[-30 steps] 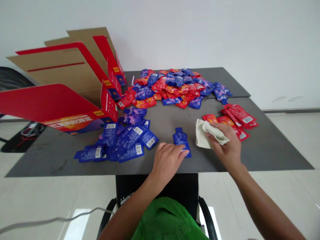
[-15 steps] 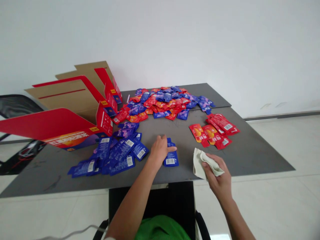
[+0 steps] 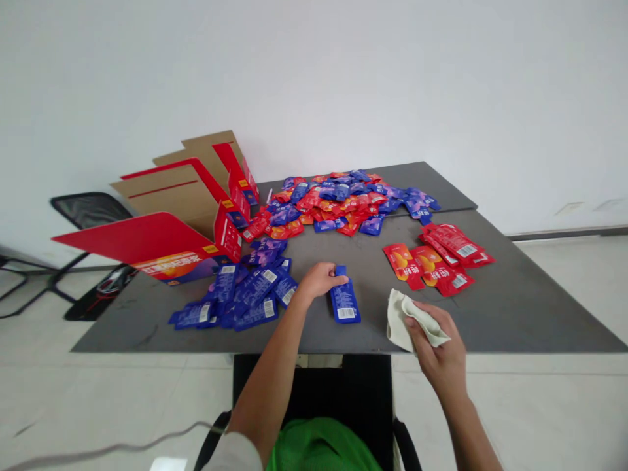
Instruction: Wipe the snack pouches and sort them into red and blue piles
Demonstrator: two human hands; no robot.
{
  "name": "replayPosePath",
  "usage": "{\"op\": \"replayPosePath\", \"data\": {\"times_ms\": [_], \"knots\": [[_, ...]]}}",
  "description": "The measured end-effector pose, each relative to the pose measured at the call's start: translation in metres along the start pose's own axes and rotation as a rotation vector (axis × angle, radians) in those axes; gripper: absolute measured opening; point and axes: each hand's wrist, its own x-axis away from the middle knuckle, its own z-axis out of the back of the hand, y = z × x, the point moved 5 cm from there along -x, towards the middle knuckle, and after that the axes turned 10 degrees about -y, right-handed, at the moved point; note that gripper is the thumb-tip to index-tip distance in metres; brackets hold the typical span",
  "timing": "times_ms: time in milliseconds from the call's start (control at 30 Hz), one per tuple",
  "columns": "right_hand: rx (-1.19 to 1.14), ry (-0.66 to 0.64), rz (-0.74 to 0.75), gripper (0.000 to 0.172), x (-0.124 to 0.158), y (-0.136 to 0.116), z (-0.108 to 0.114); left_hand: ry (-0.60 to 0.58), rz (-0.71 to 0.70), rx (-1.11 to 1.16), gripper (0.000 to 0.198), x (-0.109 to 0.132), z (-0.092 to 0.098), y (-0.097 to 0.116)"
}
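My left hand is closed on the upper left edge of a blue pouch, its thumb laid over the top. The pouch's barcode end points toward me, close to the table's front edge. A folded off-white cloth is gripped in my right hand, just above the table's front edge. Left of my left hand lies a loose pile of blue pouches. Several red pouches lie beyond my right hand, some stacked with barcodes up and others showing orange fruit.
Open red cardboard boxes stand in a row on the left of the grey table. A mixed heap of red and blue pouches covers the back. A black chair stands at the left, and a white wall rises behind.
The view has shifted, and things appear further right. My left thumb and fingers have come together on the top of the blue pouch. My right hand still holds the cloth.
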Motion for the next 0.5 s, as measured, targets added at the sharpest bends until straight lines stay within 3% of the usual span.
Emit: {"op": "replayPosePath", "data": {"times_ms": [133,267,400,500], "knots": [[0.003,0.009,-0.014,0.029,0.001,0.005,-0.001,0.09,-0.073,0.101,0.043,0.025,0.019,0.009],[-0.005,0.011,-0.032,0.032,0.001,0.009,-0.001,0.286,-0.116,0.339,0.047,0.067,0.061,0.006],[-0.007,0.02,-0.051,0.033,0.001,0.008,0.0,0.555,-0.127,0.753,0.047,0.104,0.102,-0.019],[0.0,0.025,-0.066,0.036,0.001,0.007,0.0,0.747,-0.109,0.959,0.04,0.119,0.118,-0.043]]}}
